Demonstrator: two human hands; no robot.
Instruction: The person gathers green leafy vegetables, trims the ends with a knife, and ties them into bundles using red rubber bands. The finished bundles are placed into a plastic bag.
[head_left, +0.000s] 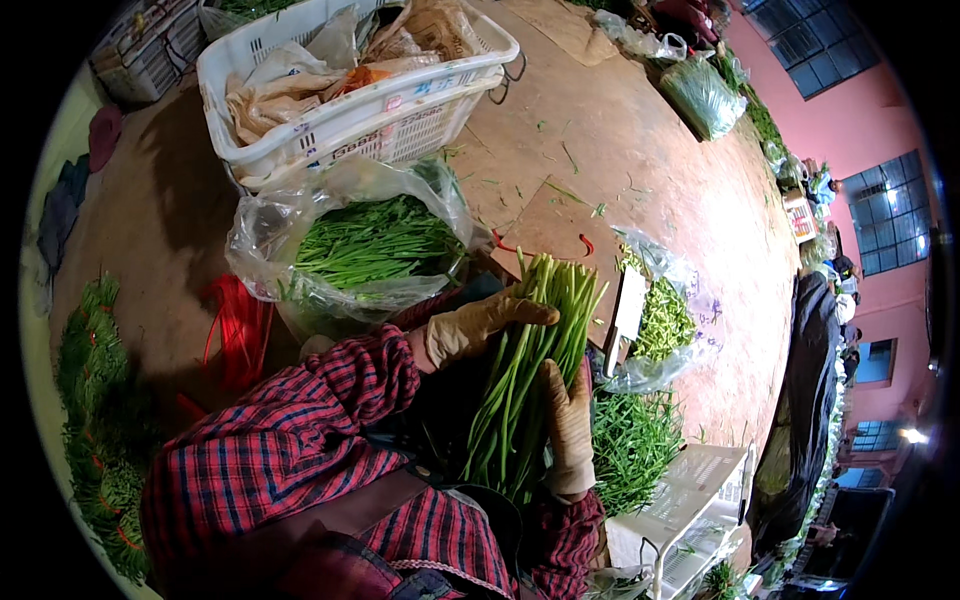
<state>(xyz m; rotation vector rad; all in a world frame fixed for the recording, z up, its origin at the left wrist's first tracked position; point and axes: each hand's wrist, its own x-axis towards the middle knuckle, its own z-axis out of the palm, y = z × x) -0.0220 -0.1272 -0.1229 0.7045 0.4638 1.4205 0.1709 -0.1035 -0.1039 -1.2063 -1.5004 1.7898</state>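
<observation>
A bunch of long green vegetable stems (525, 375) lies across my lap, its pale cut ends pointing away from me. My left hand (476, 326), in a tan glove, wraps round it near those ends, thumb across the top. My gloved right hand (568, 435) holds the bunch from the right side, lower down. Just beyond the ends is a brown board (547, 225) with a red tie strip (585, 246) on it. At the board's right edge rests a cleaver (630, 307) with a broad, pale blade. Beside it, a clear plastic bag (697, 346) contains short cut stem pieces (664, 322).
Leafy stems (375, 240) fill an open plastic bag (262, 240) ahead left. Behind stand stacked white crates (360, 127) with sacks. Red plastic strips (238, 330) and tied green bundles (97, 420) lie left. Loose greens (637, 439) and a white crate (675, 495) are right.
</observation>
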